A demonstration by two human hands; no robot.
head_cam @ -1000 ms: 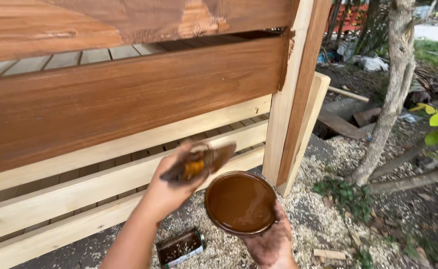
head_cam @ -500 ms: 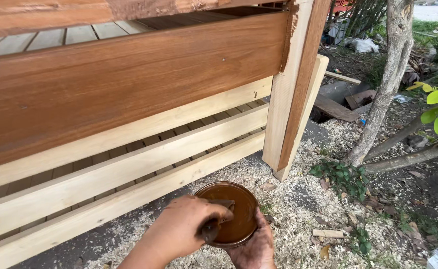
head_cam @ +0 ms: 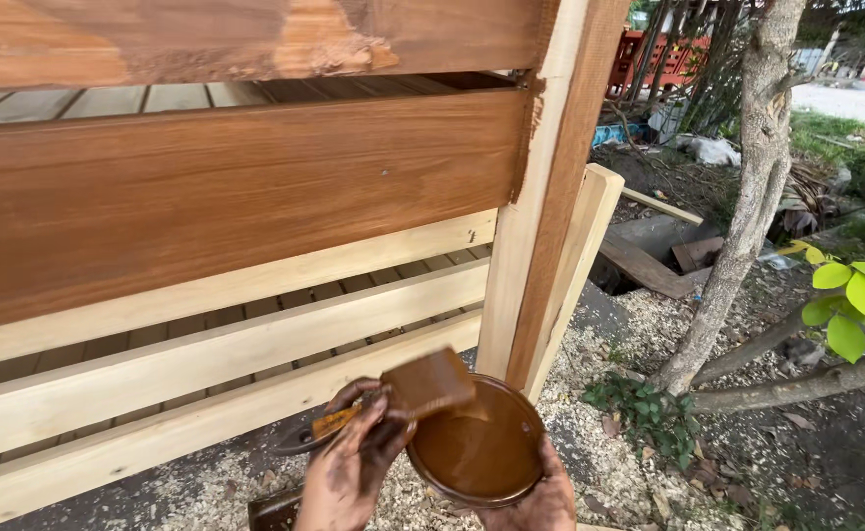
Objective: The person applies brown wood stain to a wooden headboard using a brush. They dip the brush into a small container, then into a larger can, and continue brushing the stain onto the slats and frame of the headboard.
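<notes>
The left hand [head_cam: 354, 472], smeared dark with stain, is closed around the handle of a wide brush [head_cam: 408, 393], and the brush lies across the near-left rim of a round bowl [head_cam: 477, 447] of brown stain. The brush's long axis runs from the handle low on the left up to the broad bristle end on the right, which sits just above the liquid at the bowl's far-left edge (whether the tips touch the stain cannot be told). The right hand [head_cam: 540, 501] cups the bowl from beneath at the bottom edge of the view, with only stained fingers and a thumb showing around the rim. So the brush hand is the free one, and the bare wood lies up and to the left of it, far from the bowl. There a wooden frame fills the left half of the scene: a wide board [head_cam: 236, 197] already stained a warm brown, and below it three pale slats [head_cam: 216, 354] without any colour, running left to right. A pale upright post [head_cam: 550, 197], brown along one face, stands just beyond the bowl. The ground [head_cam: 609, 442] is gravel strewn with sawdust, and to the right a thin tree trunk [head_cam: 747, 197] rises among scrap boards and green leaves.
</notes>
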